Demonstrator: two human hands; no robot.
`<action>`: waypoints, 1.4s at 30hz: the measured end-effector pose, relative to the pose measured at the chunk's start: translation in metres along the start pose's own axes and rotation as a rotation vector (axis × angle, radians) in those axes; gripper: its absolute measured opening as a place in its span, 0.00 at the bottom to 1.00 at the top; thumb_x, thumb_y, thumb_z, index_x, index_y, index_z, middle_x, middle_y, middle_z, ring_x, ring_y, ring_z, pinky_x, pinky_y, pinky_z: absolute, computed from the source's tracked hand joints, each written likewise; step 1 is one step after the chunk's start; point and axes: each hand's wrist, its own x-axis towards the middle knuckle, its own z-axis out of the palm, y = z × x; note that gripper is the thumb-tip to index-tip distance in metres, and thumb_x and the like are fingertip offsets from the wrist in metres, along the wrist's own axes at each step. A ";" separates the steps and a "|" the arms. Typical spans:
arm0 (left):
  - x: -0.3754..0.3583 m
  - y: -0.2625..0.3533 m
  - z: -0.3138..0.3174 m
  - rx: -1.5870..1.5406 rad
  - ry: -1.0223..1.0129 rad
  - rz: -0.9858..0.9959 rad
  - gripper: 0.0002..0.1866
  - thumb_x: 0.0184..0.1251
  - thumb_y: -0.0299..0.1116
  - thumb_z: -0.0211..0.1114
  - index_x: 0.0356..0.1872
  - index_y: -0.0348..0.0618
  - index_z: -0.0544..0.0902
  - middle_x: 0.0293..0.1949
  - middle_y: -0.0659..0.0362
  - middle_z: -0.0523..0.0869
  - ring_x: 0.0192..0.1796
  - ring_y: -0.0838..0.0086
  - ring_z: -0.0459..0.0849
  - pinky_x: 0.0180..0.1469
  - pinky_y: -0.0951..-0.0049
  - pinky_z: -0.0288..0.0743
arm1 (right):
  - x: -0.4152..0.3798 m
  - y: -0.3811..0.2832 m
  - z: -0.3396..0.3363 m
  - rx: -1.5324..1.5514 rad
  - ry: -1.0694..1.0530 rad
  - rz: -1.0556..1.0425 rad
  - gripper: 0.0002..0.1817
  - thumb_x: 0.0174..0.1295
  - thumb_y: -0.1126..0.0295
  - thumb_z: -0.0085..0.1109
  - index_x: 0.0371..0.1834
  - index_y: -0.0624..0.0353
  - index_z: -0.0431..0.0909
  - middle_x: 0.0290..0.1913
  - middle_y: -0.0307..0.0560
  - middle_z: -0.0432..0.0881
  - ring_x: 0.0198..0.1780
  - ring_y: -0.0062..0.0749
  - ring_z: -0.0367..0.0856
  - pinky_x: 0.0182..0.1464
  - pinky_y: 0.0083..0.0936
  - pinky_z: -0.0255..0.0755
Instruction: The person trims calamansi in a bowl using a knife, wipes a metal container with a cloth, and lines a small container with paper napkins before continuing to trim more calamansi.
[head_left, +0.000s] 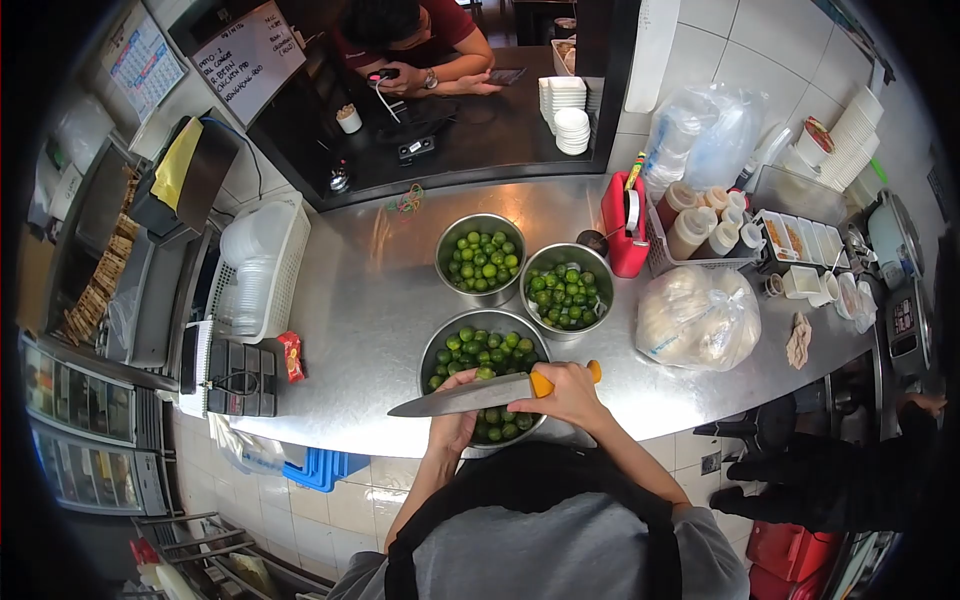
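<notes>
The right hand (pixel 572 392) is closed around the orange handle of a large knife (pixel 470 396); the blade lies level, its tip pointing to the person's left, across the near bowl of limes (pixel 483 350); this bowl stands at the near edge of the steel counter (pixel 370 310), right in front of the person. The left hand (pixel 455 425) is curled under the blade at the bowl's near rim, fingers bent among the limes; whether it grips one I cannot tell, since the blade hides the fingertips. 2 more bowls of limes sit further in, side by side and touching: the far left bowl (pixel 481 259) and the far right bowl (pixel 567 290), both near the counter's middle. A red tape dispenser (pixel 625 225) stands just beside the far right bowl, toward the back; a tied plastic bag (pixel 697 318) rests toward the right edge; sauce bottles (pixel 705 222) fill a rack behind it. A white basket (pixel 258 268) sits at the left edge. Beyond the far edge, another person's hand (pixel 400 80) rests on a dark ledge.
</notes>
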 end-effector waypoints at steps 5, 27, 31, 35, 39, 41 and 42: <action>-0.002 0.006 0.009 0.049 -0.034 -0.002 0.12 0.67 0.31 0.57 0.47 0.36 0.74 0.45 0.50 0.81 0.49 0.69 0.80 0.56 0.71 0.73 | 0.001 0.001 0.000 0.028 -0.092 0.039 0.32 0.34 0.37 0.69 0.19 0.59 0.76 0.16 0.48 0.75 0.21 0.46 0.77 0.26 0.35 0.67; -0.008 0.006 0.016 0.090 -0.070 -0.005 0.10 0.66 0.28 0.59 0.45 0.35 0.76 0.40 0.55 0.82 0.42 0.75 0.82 0.48 0.76 0.76 | 0.005 -0.004 0.001 0.031 0.001 -0.069 0.33 0.33 0.36 0.69 0.16 0.59 0.74 0.14 0.47 0.73 0.19 0.44 0.76 0.24 0.35 0.67; -0.001 0.016 0.011 -0.065 -0.128 -0.174 0.11 0.65 0.29 0.60 0.46 0.35 0.76 0.40 0.54 0.82 0.41 0.73 0.83 0.48 0.76 0.77 | 0.000 0.016 -0.005 -0.035 -0.014 0.007 0.35 0.34 0.33 0.66 0.14 0.60 0.74 0.14 0.49 0.74 0.20 0.46 0.77 0.24 0.34 0.68; 0.047 0.008 0.025 0.273 -0.083 -0.147 0.15 0.62 0.26 0.62 0.49 0.33 0.74 0.44 0.53 0.81 0.45 0.68 0.83 0.50 0.73 0.78 | -0.005 0.002 -0.019 0.170 -0.106 0.141 0.32 0.42 0.38 0.66 0.16 0.62 0.75 0.14 0.49 0.72 0.20 0.40 0.77 0.25 0.29 0.67; 0.065 0.020 0.079 0.239 -0.257 0.078 0.20 0.60 0.24 0.64 0.54 0.33 0.73 0.49 0.54 0.80 0.55 0.66 0.79 0.52 0.72 0.76 | -0.010 0.017 -0.012 0.514 -0.146 0.215 0.26 0.52 0.47 0.63 0.20 0.63 0.77 0.14 0.44 0.73 0.20 0.26 0.73 0.25 0.23 0.66; 0.062 0.023 0.071 0.712 -0.251 0.242 0.16 0.54 0.25 0.68 0.46 0.37 0.79 0.52 0.52 0.78 0.50 0.62 0.81 0.48 0.70 0.76 | -0.012 0.027 -0.009 0.666 -0.080 0.238 0.24 0.55 0.50 0.62 0.21 0.63 0.78 0.16 0.40 0.74 0.21 0.20 0.71 0.25 0.21 0.64; 0.060 0.028 0.059 1.066 -0.324 0.329 0.16 0.52 0.26 0.69 0.44 0.38 0.81 0.52 0.52 0.78 0.48 0.60 0.81 0.48 0.69 0.75 | -0.013 0.028 -0.013 0.701 -0.080 0.263 0.24 0.56 0.49 0.62 0.22 0.63 0.78 0.18 0.37 0.76 0.22 0.18 0.70 0.25 0.20 0.64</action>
